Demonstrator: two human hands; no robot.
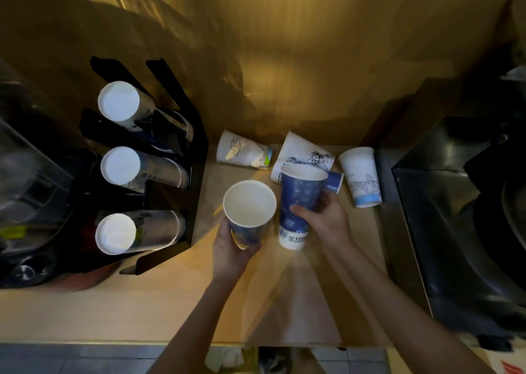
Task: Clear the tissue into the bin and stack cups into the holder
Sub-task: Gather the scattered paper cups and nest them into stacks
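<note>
My left hand (232, 252) grips a blue paper cup (249, 211) from below, its open mouth facing up. My right hand (324, 220) is wrapped around a taller blue cup (299, 203), held just right of the first, mouth tilted away. The black cup holder (196, 151) stands at the left with three stacks of white cups (119, 164) lying in its slots. Loose cups lie on the wooden counter (176, 296) behind my hands: one white on its side (242, 150), one large white (301, 151), one small blue (334, 181), one white upside down (361, 174). White tissue (225, 358) shows below the counter edge.
A dark metal sink unit (455, 217) fills the right side. A golden reflective wall (284, 60) rises behind the counter. Dark appliances (28, 188) sit left of the holder. Grey floor tiles (71, 359) show beneath the counter's front edge.
</note>
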